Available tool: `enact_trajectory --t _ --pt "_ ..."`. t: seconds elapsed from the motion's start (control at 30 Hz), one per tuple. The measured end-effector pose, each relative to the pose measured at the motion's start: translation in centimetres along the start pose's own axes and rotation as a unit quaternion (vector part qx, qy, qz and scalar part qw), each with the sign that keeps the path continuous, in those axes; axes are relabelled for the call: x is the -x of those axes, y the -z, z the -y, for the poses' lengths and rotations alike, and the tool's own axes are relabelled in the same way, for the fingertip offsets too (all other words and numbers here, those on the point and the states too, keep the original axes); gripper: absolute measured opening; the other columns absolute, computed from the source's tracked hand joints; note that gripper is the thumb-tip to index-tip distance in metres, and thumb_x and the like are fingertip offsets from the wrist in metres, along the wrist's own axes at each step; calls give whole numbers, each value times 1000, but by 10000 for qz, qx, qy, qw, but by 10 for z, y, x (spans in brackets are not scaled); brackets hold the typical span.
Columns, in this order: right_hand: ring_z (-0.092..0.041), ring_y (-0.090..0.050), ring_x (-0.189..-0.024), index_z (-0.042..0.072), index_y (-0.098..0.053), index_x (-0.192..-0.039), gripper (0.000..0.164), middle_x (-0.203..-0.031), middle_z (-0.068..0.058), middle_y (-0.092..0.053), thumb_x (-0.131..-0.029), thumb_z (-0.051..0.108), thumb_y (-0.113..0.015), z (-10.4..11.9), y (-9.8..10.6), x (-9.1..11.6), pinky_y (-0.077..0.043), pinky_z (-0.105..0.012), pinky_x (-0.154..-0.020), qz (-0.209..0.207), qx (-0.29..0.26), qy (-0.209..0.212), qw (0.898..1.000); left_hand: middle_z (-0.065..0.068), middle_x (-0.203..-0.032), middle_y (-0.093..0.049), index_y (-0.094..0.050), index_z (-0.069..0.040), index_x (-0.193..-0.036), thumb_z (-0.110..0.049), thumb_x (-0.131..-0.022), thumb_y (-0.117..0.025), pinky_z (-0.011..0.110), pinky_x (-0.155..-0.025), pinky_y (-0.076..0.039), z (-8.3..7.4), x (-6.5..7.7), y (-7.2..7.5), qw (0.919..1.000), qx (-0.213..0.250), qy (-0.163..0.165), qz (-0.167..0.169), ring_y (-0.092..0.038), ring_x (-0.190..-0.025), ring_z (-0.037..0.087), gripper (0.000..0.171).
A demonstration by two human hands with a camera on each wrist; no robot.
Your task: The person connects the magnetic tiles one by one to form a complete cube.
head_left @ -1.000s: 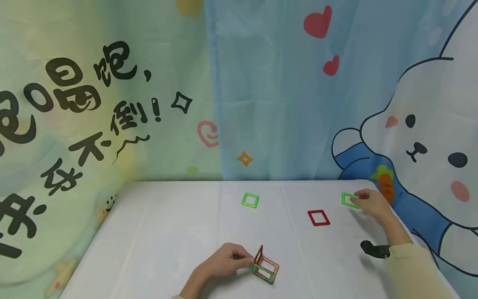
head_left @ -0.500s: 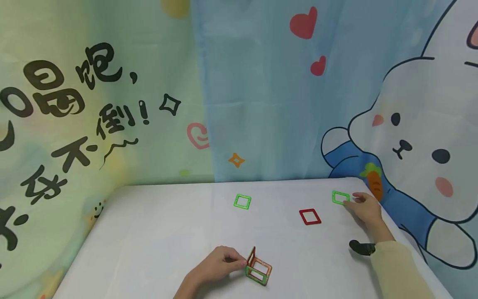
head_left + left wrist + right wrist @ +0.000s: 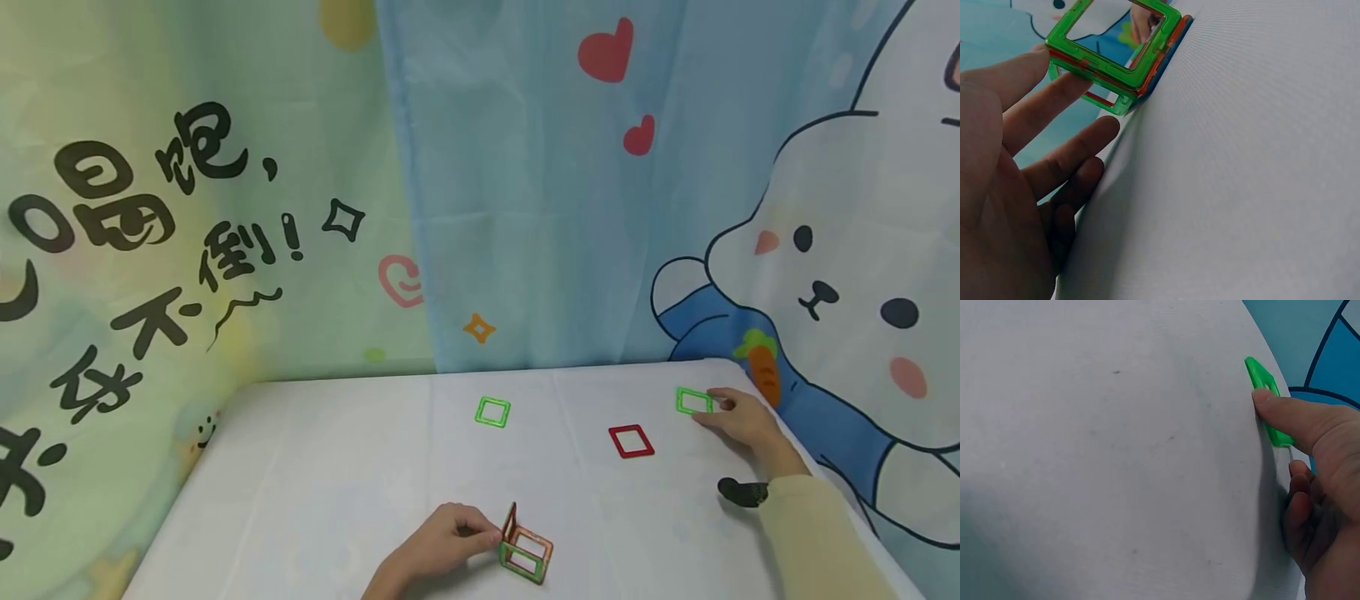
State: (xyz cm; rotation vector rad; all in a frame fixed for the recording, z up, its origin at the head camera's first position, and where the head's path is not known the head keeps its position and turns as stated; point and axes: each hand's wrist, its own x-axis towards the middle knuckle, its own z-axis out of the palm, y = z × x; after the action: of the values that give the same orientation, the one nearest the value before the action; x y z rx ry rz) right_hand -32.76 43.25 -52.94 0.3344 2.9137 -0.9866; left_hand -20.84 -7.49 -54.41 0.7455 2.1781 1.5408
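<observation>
In the head view my left hand (image 3: 442, 543) pinches the left corner of a small structure of magnetic tiles (image 3: 521, 573). The structure has an orange base, a green side towards me and a red side standing upright at the left. Close up in the left wrist view, thumb and index finger meet the green tile structure (image 3: 1094, 64) at one corner, the other fingers spread below. At the far right of the table, my right hand (image 3: 744, 422) holds a green square magnetic tile (image 3: 693, 391) by its right edge. In the right wrist view the thumb overlaps this green tile (image 3: 1280, 437).
On the white table (image 3: 337, 467) lie another green square tile (image 3: 494, 400) near the back and a red square tile (image 3: 637, 455) right of centre. A printed curtain (image 3: 510, 250) hangs behind the table. The right hand is near the table's right edge.
My right fingers shift from over the green tile to its right edge, briefly spread, then close on it. The left hand stays at the structure. The head view swings slightly.
</observation>
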Motion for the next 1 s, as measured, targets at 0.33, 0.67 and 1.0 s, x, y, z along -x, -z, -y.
enact_trajectory --t 0.33,0.67,1.0 --pt "-41 -50 -99 -8 -44 -130 62 -115 -30 -51 -85 22 -74 10 -11 -2 -45 -42 -76 -950 -860 -54 9917 -10 -85 -69 -77 -12 -94 -28 -93 -66 24 -72 -49 -3 -1 7 9999 -37 82 -103 -61 -79 6 19" --pt "-13 -58 -65 -4 -55 -122 38 -105 -20 -58 -94 20 -65 18 -22 9 -52 -23 -54 -1670 -1731 -17 9706 -11 -84 -69 -77 -13 -93 -28 -92 -67 24 -70 -48 -6 -5 9 9995 -252 59 -172 -59 -76 4 18" --pt "-7 -56 -65 -5 -59 -113 31 -96 -18 -61 -93 18 -67 50 -21 60 -50 -21 -52 -2040 -1515 1028 9617 -9 -86 -69 -76 -10 -93 -27 -92 -67 24 -72 -50 -5 -2 0 9995 124 240 -181 -61 -80 6 19"
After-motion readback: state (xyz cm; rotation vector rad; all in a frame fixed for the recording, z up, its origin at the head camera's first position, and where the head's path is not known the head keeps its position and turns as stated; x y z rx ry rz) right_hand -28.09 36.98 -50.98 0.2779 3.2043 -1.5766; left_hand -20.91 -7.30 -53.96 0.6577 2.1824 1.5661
